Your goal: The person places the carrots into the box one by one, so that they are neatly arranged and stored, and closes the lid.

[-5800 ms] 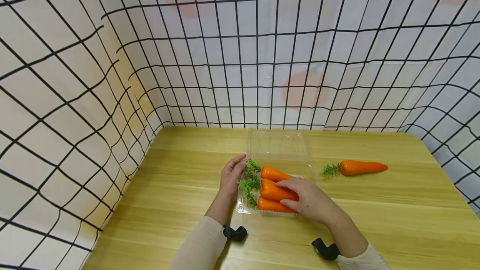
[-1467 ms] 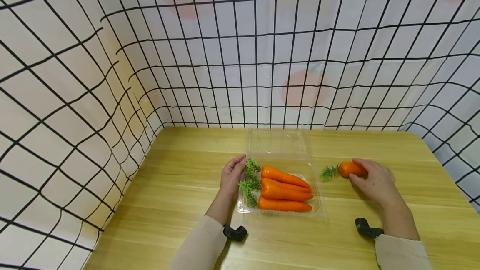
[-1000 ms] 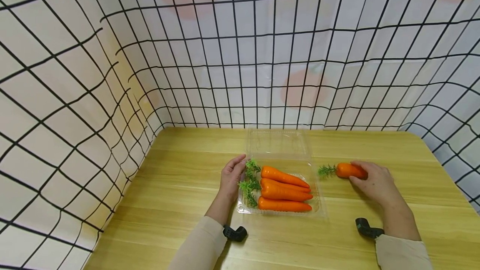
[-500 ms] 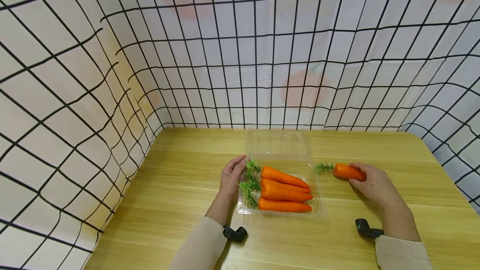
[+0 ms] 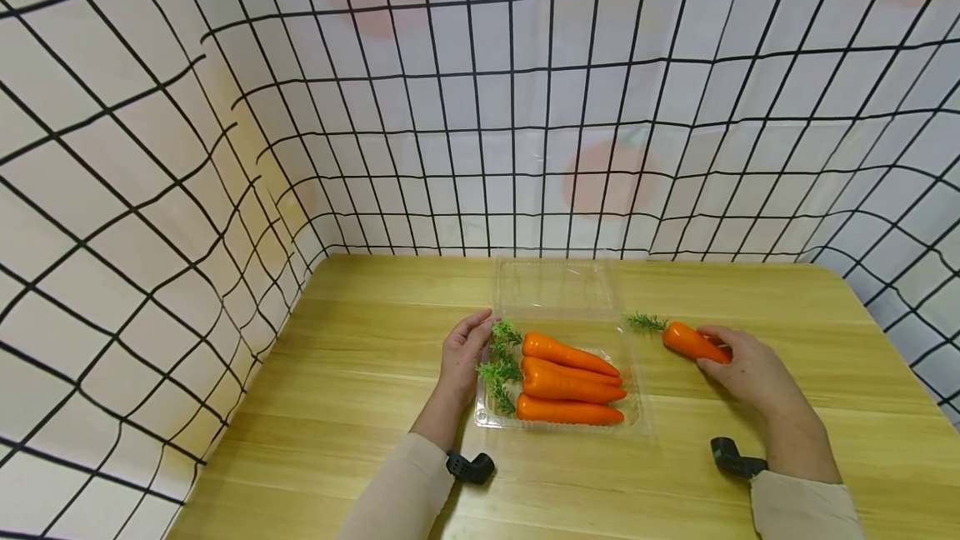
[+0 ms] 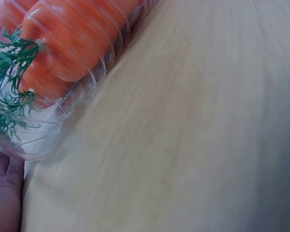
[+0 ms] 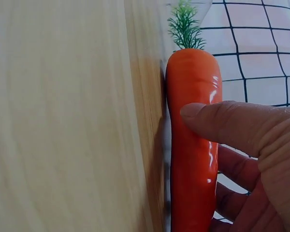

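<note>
My right hand (image 5: 750, 365) grips a toy-like orange carrot (image 5: 690, 342) between thumb and fingers at the right of the table. Its green leafy top (image 7: 186, 24) points away from that hand, towards the box. In the right wrist view the thumb lies along the side of the carrot (image 7: 193, 145), its lower end cut off. A clear plastic clamshell box (image 5: 633, 407) holds several carrots (image 5: 573, 390), their leaves at the left. My left hand (image 5: 461, 357) lies against the box's left side, fingers fairly straight and touching it; in the left wrist view only part of the hand (image 6: 7, 198) shows.
The box's clear lid (image 5: 558, 286) lies folded back behind it. Under everything is a wooden table (image 5: 360, 357), and white cloth (image 5: 480, 107) with a black grid rises at its back and sides. Each wrist carries a black camera mount (image 5: 470, 467).
My right hand has gone from the carrots in the box to the lone carrot and gripped it. That carrot has shifted slightly left, its leafy end swinging towards the back. The left hand stays put.
</note>
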The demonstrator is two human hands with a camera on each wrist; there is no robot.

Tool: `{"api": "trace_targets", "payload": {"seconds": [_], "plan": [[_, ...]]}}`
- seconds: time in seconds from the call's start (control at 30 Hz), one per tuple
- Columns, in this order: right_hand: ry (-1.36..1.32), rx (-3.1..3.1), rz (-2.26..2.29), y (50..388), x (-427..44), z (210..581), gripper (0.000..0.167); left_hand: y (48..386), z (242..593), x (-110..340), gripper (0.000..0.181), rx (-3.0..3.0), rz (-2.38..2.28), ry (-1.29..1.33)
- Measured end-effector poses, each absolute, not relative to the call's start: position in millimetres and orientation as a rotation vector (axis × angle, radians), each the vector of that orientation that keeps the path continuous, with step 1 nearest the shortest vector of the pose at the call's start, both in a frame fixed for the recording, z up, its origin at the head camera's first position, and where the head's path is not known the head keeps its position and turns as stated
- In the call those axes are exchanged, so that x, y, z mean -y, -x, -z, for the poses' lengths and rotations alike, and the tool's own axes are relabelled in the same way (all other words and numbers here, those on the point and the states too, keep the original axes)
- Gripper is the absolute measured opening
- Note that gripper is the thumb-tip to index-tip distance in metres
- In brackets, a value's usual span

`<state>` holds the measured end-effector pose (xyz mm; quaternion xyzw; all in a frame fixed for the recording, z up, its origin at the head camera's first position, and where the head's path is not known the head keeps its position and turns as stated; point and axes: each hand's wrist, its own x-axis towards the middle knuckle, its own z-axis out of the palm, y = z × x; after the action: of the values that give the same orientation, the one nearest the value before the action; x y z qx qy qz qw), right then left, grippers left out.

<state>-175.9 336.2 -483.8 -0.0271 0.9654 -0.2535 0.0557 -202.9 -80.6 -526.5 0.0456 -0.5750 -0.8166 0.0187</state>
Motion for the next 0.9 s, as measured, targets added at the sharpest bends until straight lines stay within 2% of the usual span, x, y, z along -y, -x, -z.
{"api": "trace_targets", "payload": {"seconds": [0.4, 0.9], "plan": [[0.074, -2.937, 0.792, 174, -332, 479, 0.058, 203, 526, 80, 0.036, 1.796, 2.533, -0.143], [0.092, -2.959, 0.920, 162, -325, 450, 0.061, 204, 527, 80, 0.036, 1.781, 2.537, -0.142]]}}
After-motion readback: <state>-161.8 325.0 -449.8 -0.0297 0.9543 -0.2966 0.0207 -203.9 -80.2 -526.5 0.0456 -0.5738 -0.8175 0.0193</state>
